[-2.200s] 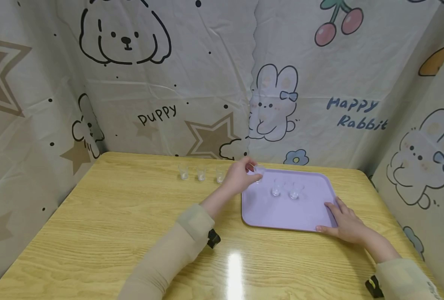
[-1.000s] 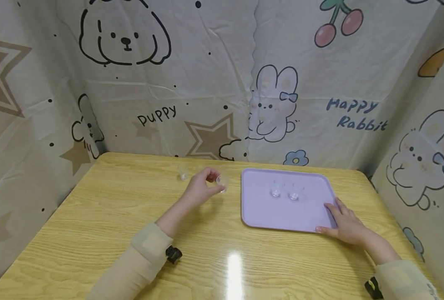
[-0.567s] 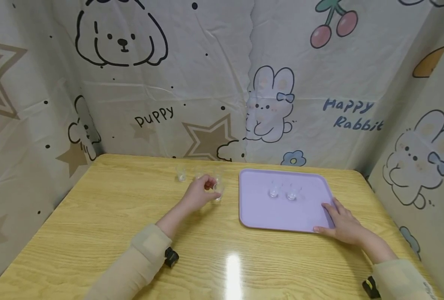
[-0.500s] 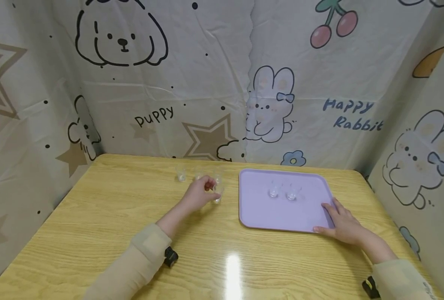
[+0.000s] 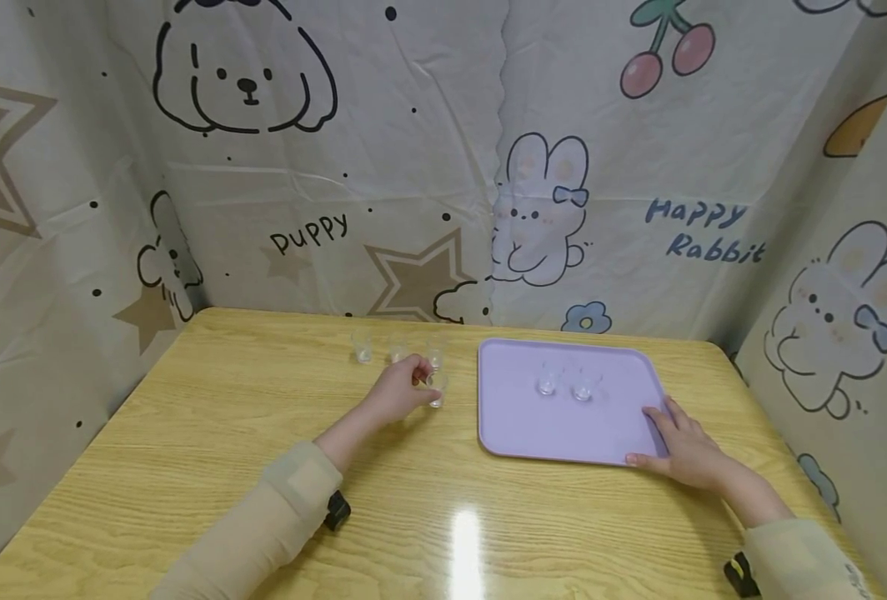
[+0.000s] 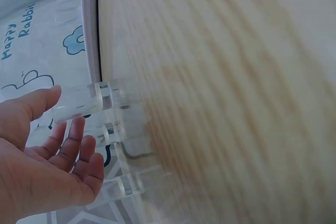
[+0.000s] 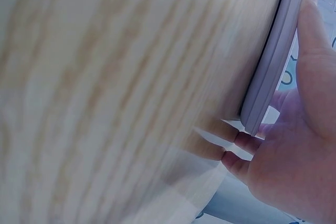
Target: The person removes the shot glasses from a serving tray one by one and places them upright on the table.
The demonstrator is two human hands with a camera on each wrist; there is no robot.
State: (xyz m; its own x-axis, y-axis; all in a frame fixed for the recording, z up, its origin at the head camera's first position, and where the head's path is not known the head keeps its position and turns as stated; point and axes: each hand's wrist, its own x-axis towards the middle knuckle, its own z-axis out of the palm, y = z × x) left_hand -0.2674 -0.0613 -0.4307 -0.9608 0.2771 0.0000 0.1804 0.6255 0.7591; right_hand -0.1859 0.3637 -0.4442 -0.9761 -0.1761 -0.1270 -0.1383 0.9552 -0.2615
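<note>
My left hand (image 5: 397, 392) pinches a small clear glass (image 5: 437, 395) between thumb and fingers, upright on the wood tabletop left of the tray. The left wrist view shows the thumb on one side of this glass (image 6: 79, 103) and fingertips on the other, its base right at the table. Behind it, three similar glasses (image 5: 363, 347) form a row near the back edge. My right hand (image 5: 689, 446) rests with spread fingers at the front right corner of the lilac tray (image 5: 548, 437), its thumb at the front rim. Two more clear glasses (image 5: 547, 381) stand on the tray.
The wood table (image 5: 248, 433) runs back to a printed cloth (image 5: 301, 167), which hangs behind and at both sides. Bare tabletop lies in front of the tray and left of the glasses.
My left hand has carried the glass from over the tray's back left corner leftward, then down and slightly forward to the table before the row. My right hand has stayed at the tray.
</note>
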